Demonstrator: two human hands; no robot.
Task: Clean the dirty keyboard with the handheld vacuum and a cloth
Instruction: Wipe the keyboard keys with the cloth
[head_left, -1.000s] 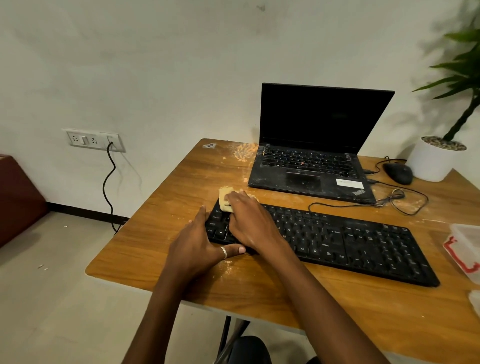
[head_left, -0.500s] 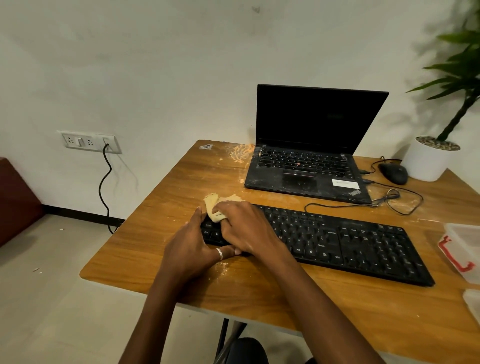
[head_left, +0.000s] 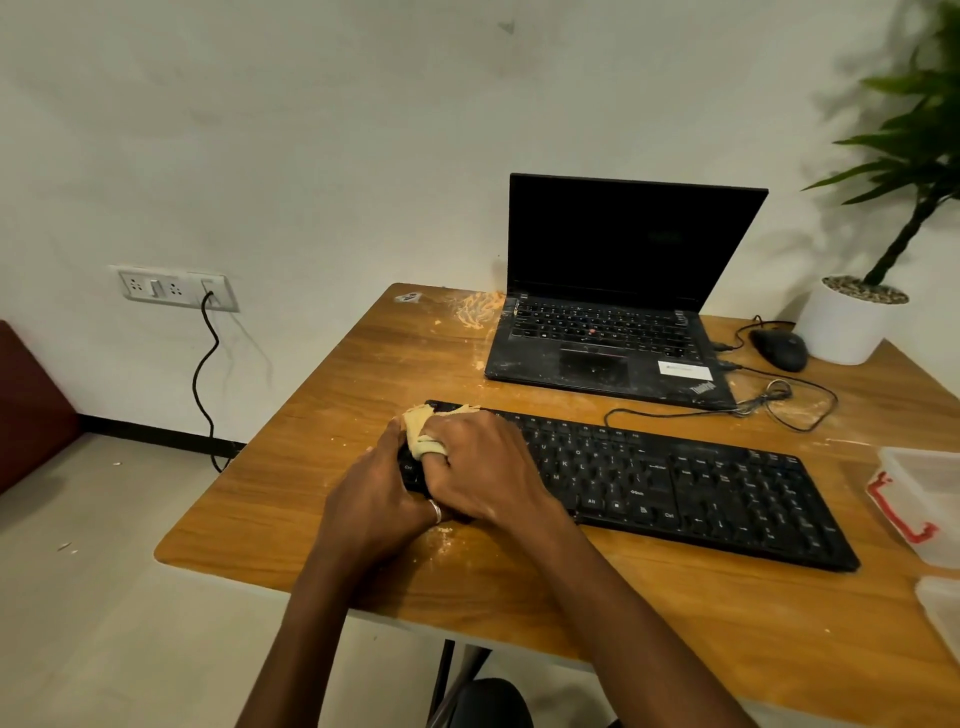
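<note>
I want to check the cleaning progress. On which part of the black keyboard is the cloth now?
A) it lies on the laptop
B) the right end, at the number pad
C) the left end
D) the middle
C: the right hand presses the yellowish cloth onto the left end of the keyboard, and the left hand grips that same end.

On the wooden worktop (head_left: 322, 415) we log a black keyboard (head_left: 675, 488), its left end under both hands: our right hand (head_left: 483, 467) presses a crumpled yellow cloth (head_left: 422, 434) onto the keys, our left hand (head_left: 374, 499), ring on one finger, grips the keyboard's left edge. Behind stand an open dusty laptop (head_left: 613, 312), a black mouse (head_left: 779, 349) and a white potted plant (head_left: 844, 325); pale crumbs lie near the hands.
</note>
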